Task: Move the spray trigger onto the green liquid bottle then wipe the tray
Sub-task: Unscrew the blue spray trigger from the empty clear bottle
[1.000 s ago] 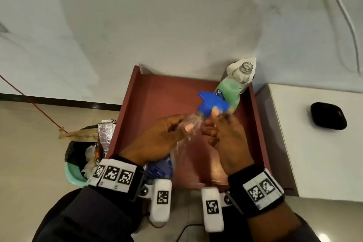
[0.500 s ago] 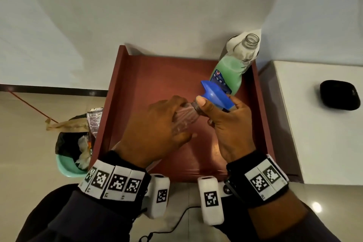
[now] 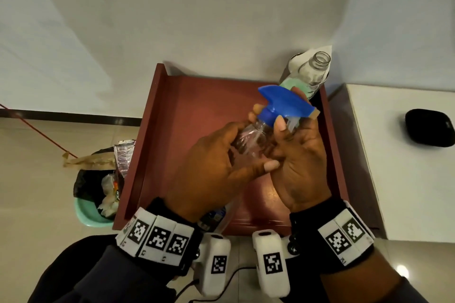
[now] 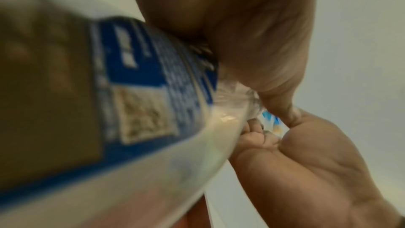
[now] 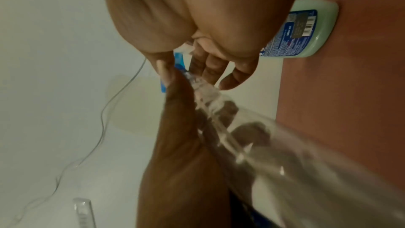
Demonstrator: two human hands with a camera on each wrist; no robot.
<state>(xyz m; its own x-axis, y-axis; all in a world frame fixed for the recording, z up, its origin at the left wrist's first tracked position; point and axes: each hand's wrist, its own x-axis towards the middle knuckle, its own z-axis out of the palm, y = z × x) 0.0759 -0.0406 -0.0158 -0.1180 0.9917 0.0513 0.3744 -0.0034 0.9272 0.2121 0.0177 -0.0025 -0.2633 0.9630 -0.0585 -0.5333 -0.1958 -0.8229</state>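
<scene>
Above the dark red tray I hold a clear empty bottle tilted away from me, its blue label close to the left wrist camera. My left hand grips the bottle's body. My right hand pinches the collar of the blue spray trigger, which sits on the bottle's neck. The green liquid bottle stands uncapped in the tray's far right corner, its base showing in the right wrist view.
A white cloth lies behind the green liquid bottle. A white table with a black case stands right of the tray. A teal bin full of rubbish sits on the floor at the left.
Both hands have lifted the clear bottle a little and turned the blue trigger, whose nozzle now points right. The camera has moved closer.
</scene>
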